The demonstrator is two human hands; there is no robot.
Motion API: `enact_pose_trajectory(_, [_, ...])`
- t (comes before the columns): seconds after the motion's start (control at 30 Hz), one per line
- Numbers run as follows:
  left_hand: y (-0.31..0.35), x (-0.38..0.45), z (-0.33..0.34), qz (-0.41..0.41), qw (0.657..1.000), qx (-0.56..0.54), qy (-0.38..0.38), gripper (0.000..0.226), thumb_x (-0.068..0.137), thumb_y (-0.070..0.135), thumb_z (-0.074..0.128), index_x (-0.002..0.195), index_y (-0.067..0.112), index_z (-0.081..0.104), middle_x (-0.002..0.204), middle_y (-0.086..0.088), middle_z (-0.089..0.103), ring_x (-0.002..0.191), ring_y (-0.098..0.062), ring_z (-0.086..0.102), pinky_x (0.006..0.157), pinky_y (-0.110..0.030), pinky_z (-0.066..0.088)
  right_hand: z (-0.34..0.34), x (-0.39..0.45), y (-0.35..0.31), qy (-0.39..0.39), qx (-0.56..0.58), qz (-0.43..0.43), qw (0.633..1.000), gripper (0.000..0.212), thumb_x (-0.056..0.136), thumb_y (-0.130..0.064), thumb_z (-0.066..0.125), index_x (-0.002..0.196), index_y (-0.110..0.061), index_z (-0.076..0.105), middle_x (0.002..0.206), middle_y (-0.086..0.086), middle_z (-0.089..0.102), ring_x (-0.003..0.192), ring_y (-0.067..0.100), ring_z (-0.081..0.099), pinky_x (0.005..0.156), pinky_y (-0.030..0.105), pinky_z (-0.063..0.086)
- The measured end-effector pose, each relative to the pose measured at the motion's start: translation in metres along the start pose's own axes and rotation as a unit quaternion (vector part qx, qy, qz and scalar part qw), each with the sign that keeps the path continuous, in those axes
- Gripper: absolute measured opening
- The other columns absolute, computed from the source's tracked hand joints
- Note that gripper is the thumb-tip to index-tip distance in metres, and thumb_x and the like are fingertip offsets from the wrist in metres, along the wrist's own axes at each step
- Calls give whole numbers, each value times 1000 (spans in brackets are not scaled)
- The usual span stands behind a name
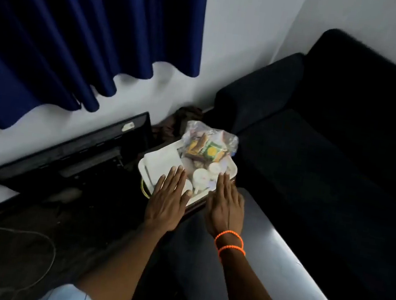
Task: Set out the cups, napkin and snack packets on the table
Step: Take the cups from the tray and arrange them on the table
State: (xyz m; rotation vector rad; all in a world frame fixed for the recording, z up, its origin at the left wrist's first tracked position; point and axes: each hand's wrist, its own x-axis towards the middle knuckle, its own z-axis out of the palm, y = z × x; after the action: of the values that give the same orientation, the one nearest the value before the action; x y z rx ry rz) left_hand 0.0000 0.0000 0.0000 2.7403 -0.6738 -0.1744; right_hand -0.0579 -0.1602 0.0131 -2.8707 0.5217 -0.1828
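Both of your forearms reach forward from the bottom of the view; your left hand (168,198) lies flat, fingers straight and together, over the near-left part of the white tray (143,167), and your right hand (226,206), with orange bead bands at the wrist, is likewise flat and open at the tray's near-right edge. Neither hand grips anything. Whether the palms touch the tray or hover just above it cannot be told. On the tray: a folded white napkin (162,161) at the left, two small white cups (200,177) between your hands, and a clear plastic bag of snack packets (207,145) at the far side. Tray sits on a low dark stand between a black monitor leaning on the wall (77,150) and a dark sofa (332,143); the grey table (265,261) is just beside it, to your right. Judgement: cups look ceramic, so rigid, breakable, likely to slide on a smooth tray; take each round the body or by the handle. Napkin is light and limp; pinch a folded edge. Bag is crinkly and slippery; gather its neck. If you lift the whole tray, hold opposite rims, level.
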Motion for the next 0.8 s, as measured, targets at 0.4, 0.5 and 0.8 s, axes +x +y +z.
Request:
enact_pose_trajectory(0.4, [-118,34,84,-66,992,-47,-94,61,109,44,28,160,11,26,163,-12,36,150,-26,34,123,-40,30,143,-12,-75,-186,126,71,972,31,92,-32,54,119,-17,59,117,5,60,102,30,64,73,36,51])
enact_pose_trajectory(0.5, [-125,43,90,-72,989,-81,-101,56,109,42,33,156,11,35,153,-15,50,139,-31,47,114,-44,41,153,-5,-79,-163,156,86,970,33,91,-31,57,122,-20,61,121,3,61,100,31,65,75,37,53])
enact_pose_trajectory(0.8, [-114,47,85,-113,984,-136,6,51,104,51,36,124,11,60,124,-14,66,114,-31,60,94,-45,50,164,5,-82,-120,271,89,951,27,93,-25,59,114,-14,71,112,3,63,96,25,64,77,34,52])
